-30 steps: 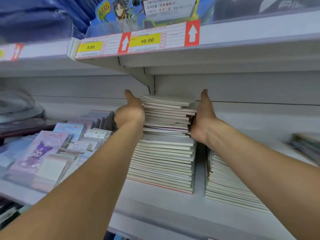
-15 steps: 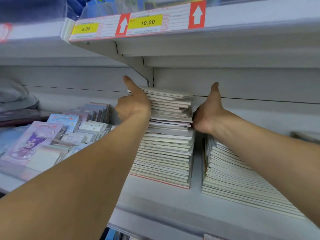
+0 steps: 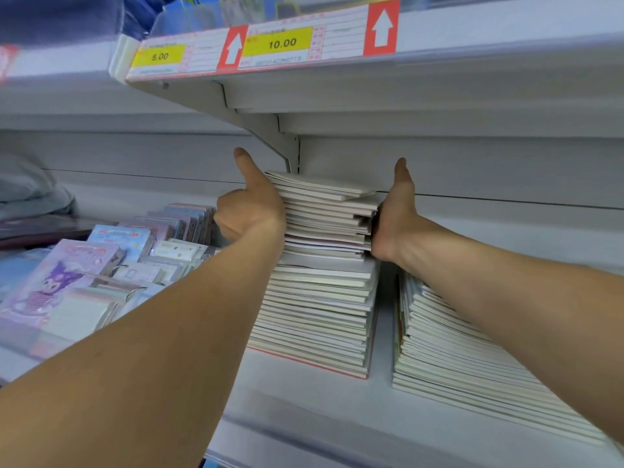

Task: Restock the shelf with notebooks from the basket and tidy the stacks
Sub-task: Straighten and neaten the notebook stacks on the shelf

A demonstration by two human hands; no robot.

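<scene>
At frame centre, the left hand [image 3: 251,211] and right hand [image 3: 393,216] press the tall stack of thin white notebooks [image 3: 320,275] on the pale grey shelf [image 3: 304,400]. Both thumbs point upward. Fingers lie hidden behind, so their closure cannot be told.

White shelf [image 3: 304,410], two notebook stacks [image 3: 320,298], packaged notepads [image 3: 101,265]

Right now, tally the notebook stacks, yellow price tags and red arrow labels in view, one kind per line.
Notebook stacks: 2, the tall stack between both hands, the low stack to its right
Yellow price tags: 2, 5.00 and 10.00
Red arrow labels: 2
Total: 6
</scene>
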